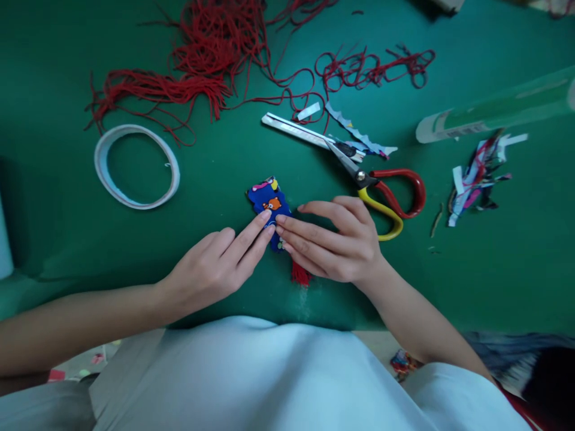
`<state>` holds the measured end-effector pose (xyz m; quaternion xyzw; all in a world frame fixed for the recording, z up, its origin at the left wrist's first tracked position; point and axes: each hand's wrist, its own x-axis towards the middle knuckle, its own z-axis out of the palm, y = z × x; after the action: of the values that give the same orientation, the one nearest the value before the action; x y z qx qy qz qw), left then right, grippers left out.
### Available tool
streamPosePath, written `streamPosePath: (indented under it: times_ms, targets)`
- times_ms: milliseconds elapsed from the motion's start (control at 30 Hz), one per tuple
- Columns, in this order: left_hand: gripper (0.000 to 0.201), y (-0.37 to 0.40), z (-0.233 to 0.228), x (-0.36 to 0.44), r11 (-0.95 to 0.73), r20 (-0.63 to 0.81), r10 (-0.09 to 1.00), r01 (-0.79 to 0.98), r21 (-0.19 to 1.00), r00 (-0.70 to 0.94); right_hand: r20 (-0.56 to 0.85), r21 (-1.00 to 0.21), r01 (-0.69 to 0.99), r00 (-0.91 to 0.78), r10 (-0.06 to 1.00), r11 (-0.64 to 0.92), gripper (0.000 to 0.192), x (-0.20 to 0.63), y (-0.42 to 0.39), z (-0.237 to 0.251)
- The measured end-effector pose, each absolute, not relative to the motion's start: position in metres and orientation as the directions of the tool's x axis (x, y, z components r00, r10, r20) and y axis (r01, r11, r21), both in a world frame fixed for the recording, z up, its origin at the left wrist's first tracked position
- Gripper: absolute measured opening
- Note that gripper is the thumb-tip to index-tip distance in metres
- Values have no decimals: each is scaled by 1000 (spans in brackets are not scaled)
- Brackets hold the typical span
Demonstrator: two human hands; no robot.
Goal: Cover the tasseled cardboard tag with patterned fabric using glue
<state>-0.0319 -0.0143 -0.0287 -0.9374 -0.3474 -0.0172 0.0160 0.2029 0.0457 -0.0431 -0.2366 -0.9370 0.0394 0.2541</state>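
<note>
A small dark-blue piece with cartoon prints and a wavy edge [271, 197] lies on the green tabletop, slightly slanted. My left hand [215, 263] rests two outstretched fingertips on its middle. From the other side, my right hand [336, 239] lays its stretched fingers along the piece's right edge, one finger lifted apart. Both thumbs are hidden. A red tassel [300, 274] sticks out below my right fingers; whether it is joined to the piece cannot be seen. Just beyond my right hand, scissors with red and yellow handles [381, 188] lie with their blades against a white utility knife [299, 130].
A large tangle of red cord [215, 42] spreads at the back, with a smaller bunch [372, 69] to its right. A roll of tape [99, 161] lies at left. On the right are a clear tube [494, 105] and a heap of scraps [474, 179].
</note>
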Motion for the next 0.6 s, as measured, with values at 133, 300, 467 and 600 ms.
streamPosePath:
  times_ms: [133, 300, 467, 600]
  targets:
    - [56, -13, -29, -31, -757, 46, 652, 653, -19, 757, 407, -164, 484, -760, 506, 859, 27, 204, 44, -43]
    - [47, -12, -28, -31, -749, 51, 661, 662, -16, 749, 431, -156, 500, -742, 514, 852, 25, 202, 41, -46]
    - [38, -9, -25, -31, -725, 52, 686, 688, -29, 726, 411, -154, 505, -748, 520, 849, 22, 202, 40, -45]
    - [33, -5, -22, -31, -712, 53, 699, 701, -37, 713, 378, -202, 512, -746, 549, 835, 18, 204, 41, -45]
